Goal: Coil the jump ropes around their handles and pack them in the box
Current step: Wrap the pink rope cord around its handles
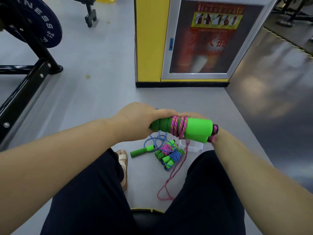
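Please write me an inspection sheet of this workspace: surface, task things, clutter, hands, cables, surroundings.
Surface: smooth grey floor.
Job's things: pair of green foam handles, partly wound with pink-orange braided rope, held up; rope tail hangs to the floor. Pink coiled bundle, blue coiled bundle and uncoiled blue rope with green handle lie beside a clear plastic box, partly hidden.
Clutter: nothing seen.
Grippers: left hand grips the handles' end; right hand mostly hidden behind them, grip unclear.
Cables: nothing seen.
Surroundings: black weight rack with dark blue plate, left; yellow pillar with glazed fire extinguisher cabinet, ahead.
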